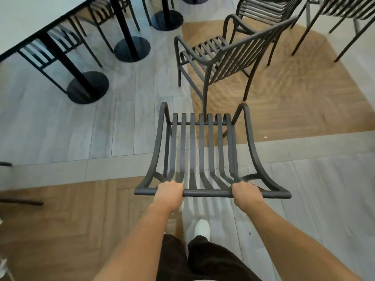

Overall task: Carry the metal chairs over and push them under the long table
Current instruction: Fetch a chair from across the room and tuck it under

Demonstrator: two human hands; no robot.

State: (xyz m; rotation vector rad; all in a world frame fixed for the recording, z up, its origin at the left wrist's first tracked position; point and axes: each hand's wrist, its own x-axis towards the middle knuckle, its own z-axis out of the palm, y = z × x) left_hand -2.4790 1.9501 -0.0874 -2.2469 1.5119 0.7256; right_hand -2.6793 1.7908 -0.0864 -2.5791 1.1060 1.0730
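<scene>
I hold a dark grey slatted metal chair (200,151) in front of me by the top rail of its back. My left hand (169,190) grips the rail left of centre, and my right hand (246,192) grips it right of centre. The chair's seat points away from me. The long white table (30,19) with a black edge runs across the upper left on black pedestal legs. Metal chairs (50,49) stand tucked under it.
Another metal chair (221,55) stands just beyond the held one, on the wood-pattern floor. More chairs (263,9) are stacked at the top right. Round black table bases (88,87) sit on the grey floor. My white shoe (202,228) is below the chair.
</scene>
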